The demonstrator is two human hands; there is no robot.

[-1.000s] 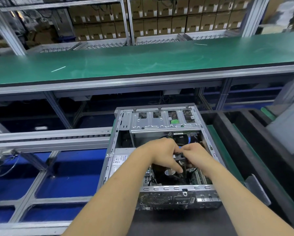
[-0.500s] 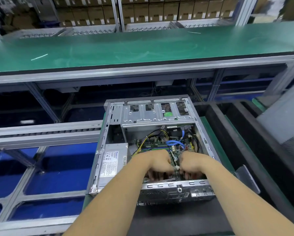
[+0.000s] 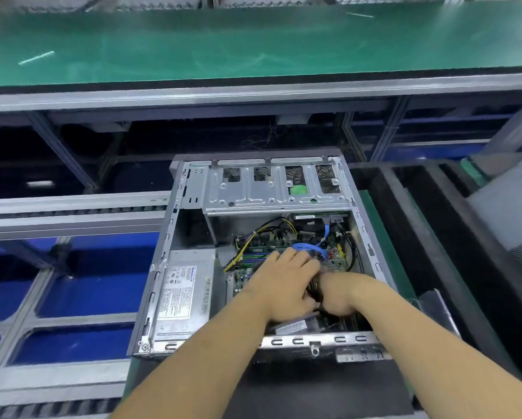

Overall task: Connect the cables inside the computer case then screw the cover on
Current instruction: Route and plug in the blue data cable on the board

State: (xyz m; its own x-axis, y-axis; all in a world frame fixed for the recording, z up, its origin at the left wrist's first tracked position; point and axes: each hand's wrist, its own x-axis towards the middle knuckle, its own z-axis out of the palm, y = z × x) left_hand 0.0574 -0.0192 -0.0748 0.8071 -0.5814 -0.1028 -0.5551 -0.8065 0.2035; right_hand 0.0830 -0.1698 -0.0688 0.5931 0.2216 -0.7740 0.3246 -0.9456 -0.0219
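Open computer case (image 3: 175, 237) lying flat on dark surface (image 3: 283, 388), cover off. Power supply (image 3: 187, 291) at left inside case. Left hand (image 3: 283, 282) inside case, right of power supply, fingers extended over motherboard (image 3: 244, 276), fingertips beside blue cable (image 3: 306, 247). Dark cable bundle (image 3: 314, 293) between both hands. Right hand (image 3: 341, 293) touching left, fingers curled, apparently gripping bundle; contact partly hidden. Yellow cables (image 3: 253, 237) beyond left hand.
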